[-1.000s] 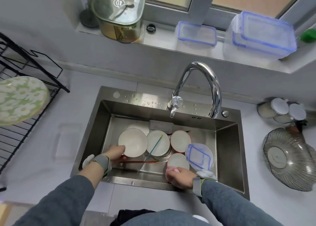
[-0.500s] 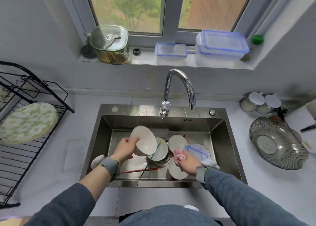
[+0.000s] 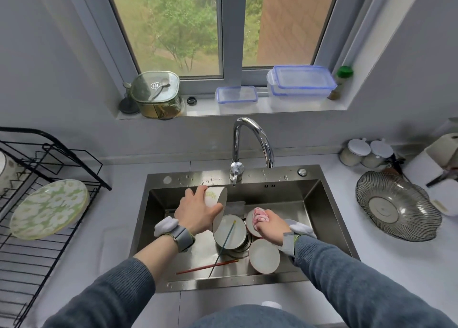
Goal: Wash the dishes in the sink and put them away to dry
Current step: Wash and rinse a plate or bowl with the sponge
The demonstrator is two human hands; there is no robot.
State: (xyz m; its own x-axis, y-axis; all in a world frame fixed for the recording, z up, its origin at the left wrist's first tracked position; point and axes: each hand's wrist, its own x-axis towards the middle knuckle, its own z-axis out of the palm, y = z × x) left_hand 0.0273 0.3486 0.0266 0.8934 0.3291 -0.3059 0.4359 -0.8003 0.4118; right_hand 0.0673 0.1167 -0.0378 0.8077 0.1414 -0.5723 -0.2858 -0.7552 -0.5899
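Left hand (image 3: 197, 210) gripped a tilted bowl (image 3: 215, 198) over the sink (image 3: 322, 203) (near the faucet (image 3: 250, 144)), right hand (image 3: 270, 226) clutched a pink cloth (image 3: 260, 217).

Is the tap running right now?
Off, as far as visible: no stream falls from the faucet spout, and the bowl gripped in the left hand sits beside it with no water hitting it.

The pale grey countertop (image 3: 119, 176) bears a black wire drying rack (image 3: 37, 203) left of the left hand (image 3: 195, 210) and a ribbed smoked-glass dish (image 3: 396, 208) right of the right hand (image 3: 270, 226).
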